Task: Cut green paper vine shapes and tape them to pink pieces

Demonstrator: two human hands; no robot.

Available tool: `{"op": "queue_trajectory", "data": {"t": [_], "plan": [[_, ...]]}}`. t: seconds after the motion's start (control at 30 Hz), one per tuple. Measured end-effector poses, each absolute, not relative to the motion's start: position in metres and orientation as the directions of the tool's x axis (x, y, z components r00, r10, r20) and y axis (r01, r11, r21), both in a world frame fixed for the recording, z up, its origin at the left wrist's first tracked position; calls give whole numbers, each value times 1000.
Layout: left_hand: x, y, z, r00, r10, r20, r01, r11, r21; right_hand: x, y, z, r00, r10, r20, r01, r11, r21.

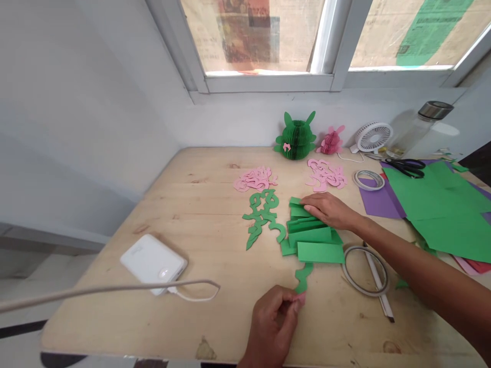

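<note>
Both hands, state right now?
Left hand: closed, pinching a small pink paper piece between thumb and fingers.
Right hand: resting on the green folded strips, fingers extended; can't tell if gripping.

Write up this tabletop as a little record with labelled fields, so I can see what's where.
left hand: left hand pinching a small pink paper piece, beside a green wavy strip
right hand: right hand resting on folded green paper
curly cut-outs: one green pile, two pink piles
back: green pleated paper figure, smaller pink figure, small fan, bottle
right side: black-handled scissors on large green sheets
left side: white device with a cable
</note>
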State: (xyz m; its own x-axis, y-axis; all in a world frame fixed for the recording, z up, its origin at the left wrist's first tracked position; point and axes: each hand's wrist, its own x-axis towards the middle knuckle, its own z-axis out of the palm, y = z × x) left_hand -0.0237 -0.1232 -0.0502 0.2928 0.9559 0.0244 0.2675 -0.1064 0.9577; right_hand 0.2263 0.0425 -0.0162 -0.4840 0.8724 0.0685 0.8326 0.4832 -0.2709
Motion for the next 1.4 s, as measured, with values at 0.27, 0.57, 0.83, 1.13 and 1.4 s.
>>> {"op": "queue_trajectory", "data": {"t": [0.27, 0.57, 0.83, 1.13, 1.4], "plan": [[-25, -122, -53, 325, 945, 31, 280, -127, 952, 243, 45, -22, -286, 948, 143, 872, 319, -371], [-23, -122, -48, 311, 950, 15, 296, -112, 949, 228, 17, -16, -485, 873, 60, 801, 471, -369], [-22, -121, -52, 311, 950, 10, 300, -109, 948, 238, 9, -21, -257, 961, 105, 917, 276, -287], [-29, -111, -36, 52, 998, -21, -1, 21, 1000, 251, 4, -19, 44, 988, 145, 795, 53, -604], [11, -32, -12, -124, 985, -116, -276, 78, 958, 260, 4, -30, 320, 945, 73, 602, -143, -786]]}}
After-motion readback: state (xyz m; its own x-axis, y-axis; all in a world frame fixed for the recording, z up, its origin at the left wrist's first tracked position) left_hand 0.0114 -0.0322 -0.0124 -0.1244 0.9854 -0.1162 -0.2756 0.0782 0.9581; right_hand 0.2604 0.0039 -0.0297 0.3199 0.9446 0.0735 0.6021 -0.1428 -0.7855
